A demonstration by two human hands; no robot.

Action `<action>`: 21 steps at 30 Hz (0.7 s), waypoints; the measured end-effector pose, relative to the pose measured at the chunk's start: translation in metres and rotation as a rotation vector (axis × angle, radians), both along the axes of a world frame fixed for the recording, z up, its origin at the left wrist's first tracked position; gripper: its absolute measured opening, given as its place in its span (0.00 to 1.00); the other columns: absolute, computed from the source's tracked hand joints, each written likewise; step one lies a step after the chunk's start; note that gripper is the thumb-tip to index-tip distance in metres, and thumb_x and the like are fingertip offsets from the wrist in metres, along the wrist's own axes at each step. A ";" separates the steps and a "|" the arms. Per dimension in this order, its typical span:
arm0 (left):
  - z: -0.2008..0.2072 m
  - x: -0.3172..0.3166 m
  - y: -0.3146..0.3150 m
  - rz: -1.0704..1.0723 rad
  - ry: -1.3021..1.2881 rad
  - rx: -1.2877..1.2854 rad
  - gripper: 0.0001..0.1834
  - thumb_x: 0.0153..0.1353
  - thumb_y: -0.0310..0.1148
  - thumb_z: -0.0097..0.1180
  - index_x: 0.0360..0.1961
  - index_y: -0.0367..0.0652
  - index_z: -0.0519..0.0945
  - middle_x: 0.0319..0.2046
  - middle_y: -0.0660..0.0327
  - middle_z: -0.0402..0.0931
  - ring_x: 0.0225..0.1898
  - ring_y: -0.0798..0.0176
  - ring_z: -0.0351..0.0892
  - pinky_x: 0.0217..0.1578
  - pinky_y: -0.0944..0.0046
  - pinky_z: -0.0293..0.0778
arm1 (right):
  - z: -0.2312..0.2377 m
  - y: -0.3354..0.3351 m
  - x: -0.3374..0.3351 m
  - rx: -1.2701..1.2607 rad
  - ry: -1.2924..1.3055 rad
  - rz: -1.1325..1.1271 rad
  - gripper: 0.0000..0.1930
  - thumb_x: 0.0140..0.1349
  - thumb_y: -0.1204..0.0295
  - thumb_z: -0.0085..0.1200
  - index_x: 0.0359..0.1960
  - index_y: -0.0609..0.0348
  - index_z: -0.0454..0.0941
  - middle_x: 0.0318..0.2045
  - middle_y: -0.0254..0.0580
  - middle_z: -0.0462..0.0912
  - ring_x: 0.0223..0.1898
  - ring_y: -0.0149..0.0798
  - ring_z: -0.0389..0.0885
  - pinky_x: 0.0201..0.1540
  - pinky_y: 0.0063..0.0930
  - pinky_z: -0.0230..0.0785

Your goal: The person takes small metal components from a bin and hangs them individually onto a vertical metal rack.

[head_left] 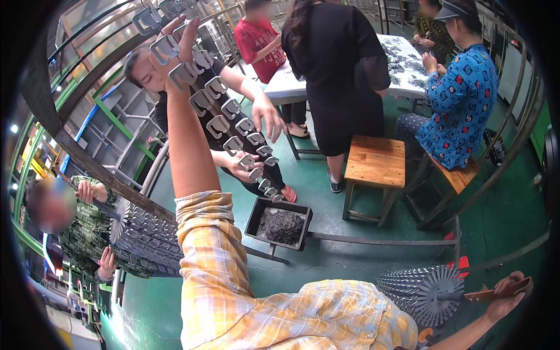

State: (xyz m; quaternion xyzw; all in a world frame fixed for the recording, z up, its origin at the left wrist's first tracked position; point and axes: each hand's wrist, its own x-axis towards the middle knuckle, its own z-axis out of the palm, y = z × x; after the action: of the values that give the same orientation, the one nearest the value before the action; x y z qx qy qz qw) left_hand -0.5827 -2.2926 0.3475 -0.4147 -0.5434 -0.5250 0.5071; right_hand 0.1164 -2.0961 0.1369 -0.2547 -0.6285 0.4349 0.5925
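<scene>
The hanging rack (233,125) of grey metal clips is serving as the landmark here. It is running down in a slanted line from the upper left toward a black tray (280,224) of small dark parts on the green floor, and nearly every hook along it is already carrying a clip, so the loading looks, as a judgement, well advanced, with only the topmost places being dealt with.

At the top end of the rack, the left hand (178,44) is reaching up on a long raised forearm in a yellow checked sleeve (216,262). Its fingers (189,29) are lying against the uppermost clips (165,49), partly spread; whether they are pinching one clip or only touching it cannot be told, since the clips are covering the fingertips.

Below the middle of the rack, a co-worker's hand (238,164) is touching the lower clips.

Far to the right of the rack and below it, the right hand (506,294) is closing around the wooden handle (496,290) of a round spiked wheel (429,294), which is sticking out to the left of the fist.
</scene>
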 end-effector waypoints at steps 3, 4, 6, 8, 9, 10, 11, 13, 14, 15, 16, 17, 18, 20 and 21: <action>0.001 0.017 -0.003 -0.041 -0.107 -0.049 0.20 0.44 0.41 0.64 0.36 0.37 0.78 0.20 0.63 0.77 0.23 0.76 0.73 0.26 0.77 0.66 | 0.000 -0.001 -0.006 0.002 0.006 -0.016 0.29 0.57 0.44 0.34 0.39 0.64 0.60 0.14 0.32 0.61 0.15 0.24 0.58 0.20 0.15 0.52; 0.000 0.022 -0.004 -0.040 -0.108 -0.051 0.20 0.44 0.41 0.64 0.36 0.37 0.78 0.20 0.63 0.77 0.23 0.76 0.73 0.26 0.77 0.66 | 0.000 -0.001 -0.007 0.005 0.009 -0.023 0.29 0.57 0.44 0.35 0.39 0.64 0.60 0.14 0.32 0.61 0.14 0.24 0.58 0.20 0.15 0.52; -0.001 0.031 -0.011 -0.151 -0.084 -0.107 0.17 0.46 0.34 0.62 0.37 0.36 0.77 0.22 0.63 0.77 0.25 0.74 0.74 0.27 0.76 0.67 | 0.002 -0.001 -0.005 0.003 0.000 -0.016 0.29 0.57 0.44 0.35 0.39 0.64 0.60 0.14 0.32 0.61 0.14 0.24 0.58 0.20 0.15 0.52; -0.005 0.035 -0.019 -0.256 -0.174 -0.119 0.17 0.47 0.32 0.61 0.38 0.35 0.76 0.23 0.63 0.77 0.25 0.74 0.74 0.27 0.76 0.67 | 0.004 -0.004 -0.005 0.002 -0.011 -0.012 0.29 0.57 0.44 0.35 0.38 0.64 0.60 0.14 0.32 0.61 0.14 0.24 0.58 0.20 0.15 0.52; -0.008 0.034 -0.025 -0.357 -0.266 -0.130 0.16 0.48 0.31 0.60 0.39 0.35 0.76 0.24 0.62 0.77 0.25 0.73 0.74 0.27 0.76 0.67 | 0.006 -0.006 -0.007 0.007 -0.009 -0.025 0.29 0.57 0.44 0.35 0.38 0.64 0.60 0.14 0.32 0.61 0.14 0.24 0.58 0.19 0.15 0.52; -0.013 0.017 -0.034 -0.456 -0.349 -0.149 0.15 0.51 0.30 0.57 0.40 0.34 0.75 0.27 0.61 0.77 0.26 0.71 0.74 0.27 0.75 0.68 | 0.008 -0.007 -0.009 0.012 -0.007 -0.038 0.29 0.57 0.44 0.35 0.38 0.64 0.60 0.14 0.32 0.61 0.14 0.24 0.58 0.19 0.15 0.52; -0.017 0.020 -0.037 -0.450 -0.357 -0.151 0.15 0.51 0.30 0.57 0.40 0.34 0.75 0.27 0.61 0.77 0.26 0.71 0.74 0.27 0.75 0.68 | 0.007 -0.005 -0.009 0.008 -0.013 -0.033 0.29 0.57 0.44 0.35 0.38 0.64 0.60 0.14 0.32 0.61 0.14 0.24 0.58 0.19 0.15 0.52; -0.027 0.032 -0.048 -0.625 -0.388 -0.136 0.13 0.54 0.29 0.53 0.39 0.32 0.74 0.29 0.59 0.76 0.28 0.71 0.74 0.30 0.75 0.69 | 0.005 -0.002 -0.009 0.022 -0.021 0.012 0.29 0.57 0.44 0.35 0.38 0.64 0.60 0.14 0.32 0.61 0.15 0.24 0.59 0.19 0.15 0.52; -0.033 0.037 -0.051 -0.658 -0.450 -0.095 0.12 0.56 0.28 0.50 0.39 0.31 0.74 0.31 0.56 0.76 0.31 0.70 0.74 0.33 0.74 0.69 | 0.007 -0.004 -0.012 0.022 -0.026 0.010 0.29 0.57 0.44 0.35 0.38 0.64 0.60 0.14 0.32 0.61 0.15 0.24 0.59 0.19 0.15 0.52; -0.041 0.038 -0.056 -0.660 -0.454 -0.094 0.12 0.56 0.28 0.50 0.39 0.31 0.74 0.31 0.56 0.76 0.31 0.70 0.74 0.33 0.74 0.69 | 0.010 -0.008 -0.019 0.022 0.006 -0.062 0.29 0.57 0.44 0.35 0.37 0.64 0.60 0.14 0.32 0.61 0.15 0.24 0.59 0.19 0.15 0.52; -0.050 0.037 -0.063 -0.581 -0.430 -0.097 0.14 0.57 0.31 0.50 0.41 0.31 0.73 0.32 0.56 0.76 0.32 0.69 0.73 0.35 0.72 0.69 | 0.011 -0.010 -0.023 0.021 0.039 -0.133 0.29 0.57 0.44 0.35 0.37 0.65 0.61 0.13 0.32 0.61 0.15 0.24 0.59 0.19 0.15 0.51; -0.058 0.038 -0.074 -0.497 -0.410 -0.095 0.17 0.57 0.34 0.49 0.42 0.31 0.72 0.33 0.56 0.75 0.34 0.68 0.73 0.36 0.70 0.68 | 0.012 -0.010 -0.023 0.024 0.030 -0.127 0.29 0.57 0.44 0.35 0.37 0.65 0.61 0.13 0.32 0.61 0.15 0.24 0.59 0.19 0.15 0.51; -0.066 0.046 -0.083 -0.433 -0.428 -0.079 0.16 0.57 0.32 0.49 0.43 0.30 0.72 0.33 0.53 0.75 0.32 0.66 0.74 0.35 0.70 0.69 | 0.011 -0.009 -0.021 0.007 0.044 -0.107 0.30 0.57 0.44 0.35 0.37 0.65 0.61 0.14 0.33 0.62 0.15 0.25 0.59 0.19 0.16 0.52; -0.096 0.047 -0.104 -0.368 -0.420 -0.024 0.16 0.57 0.32 0.49 0.42 0.30 0.72 0.32 0.52 0.76 0.31 0.65 0.74 0.35 0.69 0.69 | 0.011 -0.006 -0.013 -0.009 0.045 -0.078 0.30 0.57 0.44 0.35 0.37 0.65 0.61 0.15 0.34 0.63 0.15 0.25 0.59 0.19 0.16 0.52; -0.110 0.049 -0.107 -0.327 -0.400 0.033 0.15 0.57 0.31 0.49 0.41 0.29 0.72 0.31 0.51 0.76 0.30 0.65 0.75 0.35 0.69 0.69 | 0.010 -0.003 -0.002 0.004 -0.004 0.050 0.30 0.56 0.43 0.34 0.39 0.64 0.61 0.18 0.36 0.64 0.15 0.26 0.59 0.19 0.17 0.53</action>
State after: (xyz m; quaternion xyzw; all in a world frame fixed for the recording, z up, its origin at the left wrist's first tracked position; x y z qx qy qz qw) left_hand -0.5334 -2.3995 0.2372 -0.3766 -0.5502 -0.6803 0.3045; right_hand 0.1141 -2.0990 0.1468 -0.2385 -0.6369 0.4478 0.5805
